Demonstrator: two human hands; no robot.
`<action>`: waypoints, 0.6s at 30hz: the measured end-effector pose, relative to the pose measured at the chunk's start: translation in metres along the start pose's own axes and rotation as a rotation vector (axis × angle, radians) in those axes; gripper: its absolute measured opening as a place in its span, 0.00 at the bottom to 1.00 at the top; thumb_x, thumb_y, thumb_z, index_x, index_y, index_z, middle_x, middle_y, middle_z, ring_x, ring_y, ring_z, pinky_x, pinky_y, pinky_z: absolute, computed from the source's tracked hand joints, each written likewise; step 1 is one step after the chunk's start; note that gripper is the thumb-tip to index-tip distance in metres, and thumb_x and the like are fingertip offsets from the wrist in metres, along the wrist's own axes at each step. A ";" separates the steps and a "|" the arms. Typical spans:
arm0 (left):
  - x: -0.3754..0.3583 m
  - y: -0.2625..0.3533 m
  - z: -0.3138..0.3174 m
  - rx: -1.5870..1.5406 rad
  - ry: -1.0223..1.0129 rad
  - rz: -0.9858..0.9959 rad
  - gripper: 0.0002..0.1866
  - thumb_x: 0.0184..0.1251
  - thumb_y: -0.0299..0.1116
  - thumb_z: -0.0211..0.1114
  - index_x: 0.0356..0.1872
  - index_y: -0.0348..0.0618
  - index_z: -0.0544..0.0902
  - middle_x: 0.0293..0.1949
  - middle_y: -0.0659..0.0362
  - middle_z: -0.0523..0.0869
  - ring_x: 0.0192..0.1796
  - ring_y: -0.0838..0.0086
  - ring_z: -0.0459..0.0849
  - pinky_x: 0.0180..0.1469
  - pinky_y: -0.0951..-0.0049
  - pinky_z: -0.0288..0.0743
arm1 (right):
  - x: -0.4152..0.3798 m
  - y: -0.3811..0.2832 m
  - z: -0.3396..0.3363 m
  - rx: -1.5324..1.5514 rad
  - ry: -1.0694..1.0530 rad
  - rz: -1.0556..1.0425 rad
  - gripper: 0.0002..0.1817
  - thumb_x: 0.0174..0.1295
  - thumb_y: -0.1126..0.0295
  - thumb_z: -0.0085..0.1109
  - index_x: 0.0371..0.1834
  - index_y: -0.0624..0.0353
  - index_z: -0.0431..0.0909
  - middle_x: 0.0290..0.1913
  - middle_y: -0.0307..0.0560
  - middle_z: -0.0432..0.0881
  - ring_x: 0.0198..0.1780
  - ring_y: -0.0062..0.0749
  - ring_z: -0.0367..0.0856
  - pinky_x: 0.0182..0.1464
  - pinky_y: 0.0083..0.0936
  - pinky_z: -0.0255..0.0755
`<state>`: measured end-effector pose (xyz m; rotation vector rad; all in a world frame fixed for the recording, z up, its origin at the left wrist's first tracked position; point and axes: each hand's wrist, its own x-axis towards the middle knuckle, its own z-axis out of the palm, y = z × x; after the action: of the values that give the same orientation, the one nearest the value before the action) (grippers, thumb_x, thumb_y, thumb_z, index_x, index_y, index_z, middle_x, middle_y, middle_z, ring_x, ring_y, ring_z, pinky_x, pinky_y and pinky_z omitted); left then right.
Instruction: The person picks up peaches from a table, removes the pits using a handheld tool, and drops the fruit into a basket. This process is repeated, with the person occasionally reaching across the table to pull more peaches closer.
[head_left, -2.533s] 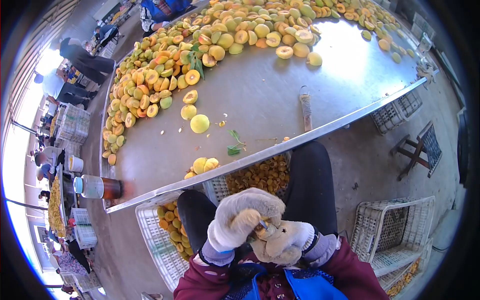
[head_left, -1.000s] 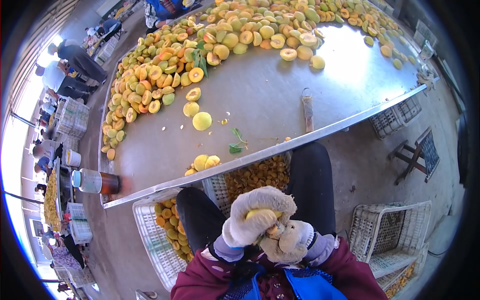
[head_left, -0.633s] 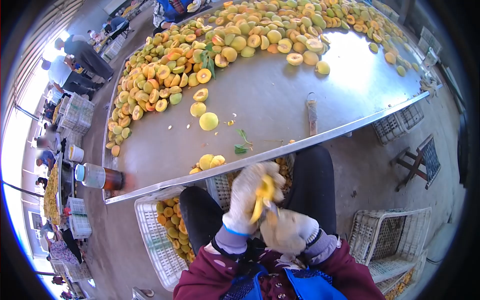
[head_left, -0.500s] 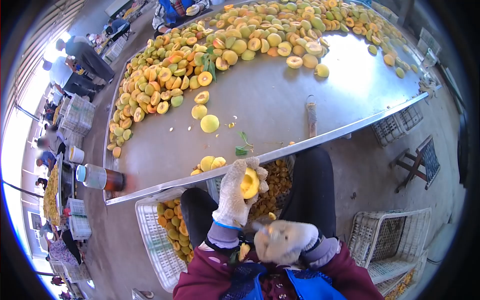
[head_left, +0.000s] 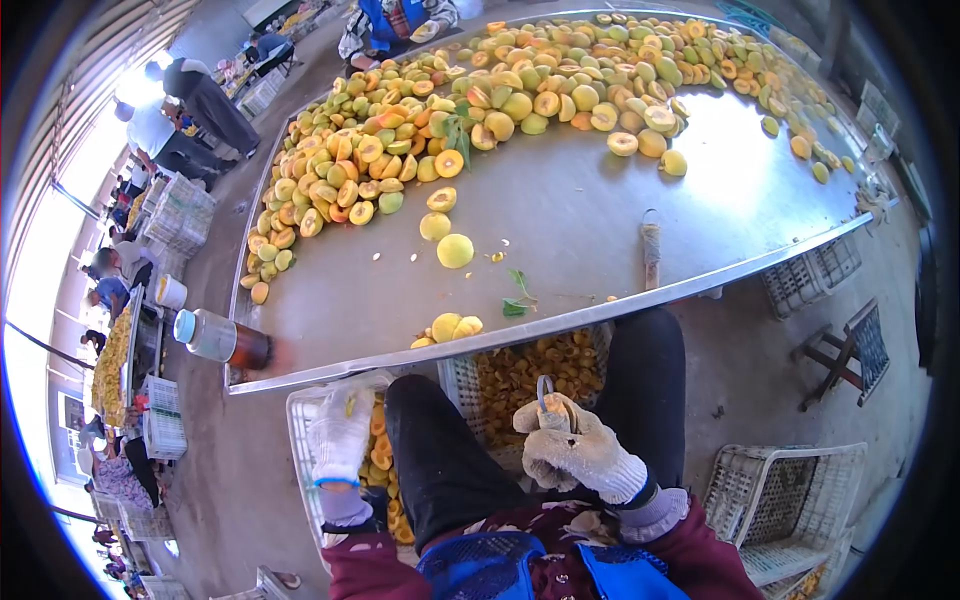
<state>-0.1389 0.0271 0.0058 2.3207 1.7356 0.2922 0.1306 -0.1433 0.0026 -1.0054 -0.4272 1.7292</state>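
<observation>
head view looks down at a seated person in gloves, knees under the edge of a metal table point(head_left: 560, 240). the left hand point(head_left: 340, 435) hangs over the white crate point(head_left: 300, 440) at the left knee, fingers loosely spread and palm down, nothing visibly in it; halved peaches in that crate point(head_left: 380, 455) sit just below and beside the glove. the right hand point(head_left: 570, 450) is closed in a fist round a small looped pitting tool point(head_left: 545, 392), the metal loop sticking up out of the glove, above the lap. a second crate of pits and scraps point(head_left: 530, 370) sits between the knees, just in front of the tool. on the table a big pile of whole and halved peaches point(head_left: 480, 90), one loose peach point(head_left: 455, 250), a few pieces point(head_left: 445, 328) at the near rim, a brush-like handle point(head_left: 650, 245), a bottle point(head_left: 220, 338) at the left corner. risks as i judge them: the tool loop points up toward the other hand's return path, so a quick reach across could catch the glove; wet gloves could let the tool slip into the pit crate; the pieces at the rim could roll off into the wrong crate; a careless elbow could knock the bottle off the corner. other people work at far tables point(head_left: 190, 110).
</observation>
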 end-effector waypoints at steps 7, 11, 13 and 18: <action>0.056 0.051 0.041 -0.308 -0.051 0.289 0.17 0.62 0.43 0.65 0.48 0.47 0.85 0.52 0.52 0.84 0.59 0.56 0.78 0.62 0.60 0.70 | 0.005 0.000 0.008 -0.101 -0.090 0.051 0.14 0.66 0.67 0.61 0.51 0.54 0.70 0.29 0.36 0.75 0.26 0.16 0.72 0.25 0.16 0.65; 0.129 0.058 0.084 -0.237 -0.275 0.208 0.19 0.60 0.45 0.67 0.50 0.51 0.85 0.57 0.53 0.81 0.62 0.57 0.76 0.65 0.62 0.69 | 0.002 -0.007 0.005 -0.067 0.004 0.089 0.14 0.65 0.69 0.62 0.51 0.54 0.70 0.29 0.36 0.75 0.26 0.17 0.72 0.25 0.16 0.65; 0.140 0.061 0.092 -0.240 -0.333 0.068 0.20 0.58 0.46 0.68 0.51 0.52 0.84 0.58 0.53 0.80 0.63 0.58 0.75 0.66 0.64 0.68 | 0.002 -0.008 0.002 -0.062 0.018 0.087 0.14 0.65 0.69 0.62 0.51 0.54 0.70 0.29 0.36 0.75 0.26 0.17 0.72 0.25 0.16 0.65; 0.153 0.063 0.089 0.014 -0.232 0.274 0.29 0.55 0.48 0.71 0.59 0.52 0.79 0.55 0.53 0.82 0.57 0.58 0.81 0.60 0.64 0.73 | 0.011 -0.005 0.001 -0.134 0.049 0.087 0.14 0.64 0.68 0.63 0.50 0.54 0.72 0.30 0.35 0.76 0.26 0.16 0.73 0.27 0.17 0.68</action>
<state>-0.0128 0.1510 -0.0567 2.4889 1.3191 0.0516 0.1316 -0.1310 0.0021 -1.1751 -0.4786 1.7676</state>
